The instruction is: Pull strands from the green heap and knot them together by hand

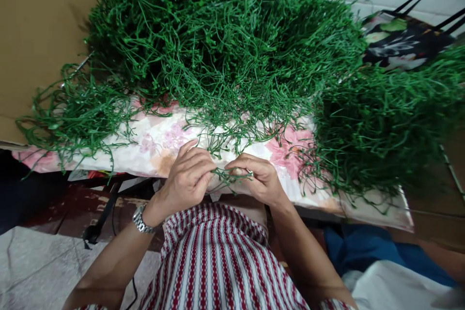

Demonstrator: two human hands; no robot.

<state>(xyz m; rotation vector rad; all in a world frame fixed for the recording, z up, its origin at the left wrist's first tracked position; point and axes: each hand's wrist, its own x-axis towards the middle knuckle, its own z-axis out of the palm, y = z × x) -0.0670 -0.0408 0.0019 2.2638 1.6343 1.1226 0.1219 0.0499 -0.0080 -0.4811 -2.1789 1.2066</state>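
Close to the table's near edge, my left hand [191, 174] pinches one end of a few thin green plastic stems [228, 177]. My right hand [258, 177] is closed on the other end of the same stems, thumb and forefinger together. The stems bridge the small gap between my two hands. Just beyond my fingers, loose strands spill from a large heap of green plastic stems [225, 34] onto the flowered cloth [170, 138]. A metal watch [141, 219] is on my left wrist.
A smaller green bunch [87, 116] lies at the left, beside a cardboard box [39, 34]. Another pile [378, 131] covers the right end of the table. A dark flowered bag [403, 41] with black straps stands behind it. Blue fabric [381, 249] shows at the lower right.
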